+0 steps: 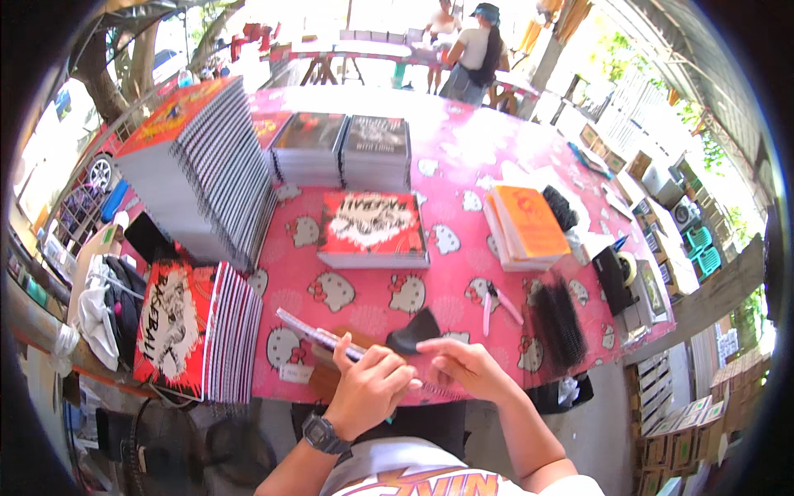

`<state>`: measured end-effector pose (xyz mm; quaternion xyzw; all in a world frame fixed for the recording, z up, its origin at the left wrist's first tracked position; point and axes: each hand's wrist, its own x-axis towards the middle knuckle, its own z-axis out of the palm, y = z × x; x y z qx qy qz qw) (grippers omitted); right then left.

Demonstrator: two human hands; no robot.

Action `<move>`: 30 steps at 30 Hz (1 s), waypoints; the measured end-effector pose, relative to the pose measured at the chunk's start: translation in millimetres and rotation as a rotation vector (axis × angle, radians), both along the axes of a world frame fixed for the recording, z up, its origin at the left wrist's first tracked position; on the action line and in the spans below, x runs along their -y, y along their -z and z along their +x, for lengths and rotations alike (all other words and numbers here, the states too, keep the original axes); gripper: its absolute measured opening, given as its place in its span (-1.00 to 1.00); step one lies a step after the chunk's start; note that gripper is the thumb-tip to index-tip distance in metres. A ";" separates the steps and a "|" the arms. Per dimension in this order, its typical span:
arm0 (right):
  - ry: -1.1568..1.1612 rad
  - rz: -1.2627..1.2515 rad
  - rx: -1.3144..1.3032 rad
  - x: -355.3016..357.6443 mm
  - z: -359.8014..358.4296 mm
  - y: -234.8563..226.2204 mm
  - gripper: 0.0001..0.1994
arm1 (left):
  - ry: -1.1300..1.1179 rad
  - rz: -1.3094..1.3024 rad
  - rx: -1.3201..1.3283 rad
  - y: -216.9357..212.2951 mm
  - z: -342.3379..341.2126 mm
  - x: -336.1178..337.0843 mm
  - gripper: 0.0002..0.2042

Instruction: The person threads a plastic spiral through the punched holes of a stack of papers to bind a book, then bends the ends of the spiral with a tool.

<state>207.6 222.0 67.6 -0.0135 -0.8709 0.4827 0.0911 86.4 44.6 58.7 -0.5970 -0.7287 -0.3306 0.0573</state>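
Observation:
My left hand is closed around a thin booklet, seen nearly edge-on above the near table edge. A thin spiral binding coil stretches from beside that hand to the right. My right hand is just above the coil, index finger extended left and the other fingers loosely bent; I see nothing held in it. Right beyond its fingertip lies a black wedge-shaped piece. Pink-handled pliers rest to the right, and a bundle of black coils stands further right.
Tall stacks of spiral-bound books and a shorter red stack fill the left. Other book piles stand mid-table. Orange-covered sheets and a tape dispenser are right. Two people stand at a far table.

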 end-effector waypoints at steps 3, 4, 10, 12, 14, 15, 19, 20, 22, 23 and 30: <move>0.362 0.304 0.053 -24.7 -25.5 35.9 -0.32 | 0.014 0.117 0.052 -1.9 0.3 -6.6 -0.85; 0.374 0.431 0.066 -40.5 -24.0 71.4 -0.18 | 0.039 0.138 0.025 -1.6 -0.1 -12.4 -0.83; 0.444 0.641 0.103 -3.9 -38.3 93.4 -0.26 | 0.000 0.133 0.130 -8.9 -1.7 -8.0 -0.82; 0.423 0.549 0.073 -3.5 -36.4 89.7 -0.30 | 0.025 0.136 0.072 2.0 -7.6 -4.9 -0.84; 0.397 0.453 0.043 -4.3 -30.9 84.7 -0.35 | 0.023 0.014 0.011 6.2 -11.8 -1.2 -0.88; 0.345 0.113 0.018 -6.9 -24.6 83.4 -0.38 | 0.028 0.030 0.016 2.0 -9.9 -1.6 -0.88; 0.221 -0.575 0.021 -2.0 -2.3 52.4 -0.39 | 0.018 0.132 0.079 -0.8 -8.4 -3.8 -0.89; 0.186 -0.607 0.015 -4.4 1.9 48.1 -0.37 | 0.043 0.094 0.056 1.9 -13.1 -1.5 -0.86; 0.162 -0.560 0.040 -10.7 9.0 38.6 -0.31 | 0.077 0.061 0.027 -3.7 -16.4 -1.0 -0.81; 0.054 -0.590 -0.060 -10.8 13.4 34.2 -0.29 | 0.017 0.074 0.067 -8.6 -15.4 1.5 -0.79; 0.077 -0.238 -0.028 2.5 4.7 19.3 -0.55 | -0.092 0.095 0.111 8.3 -29.2 14.2 -0.78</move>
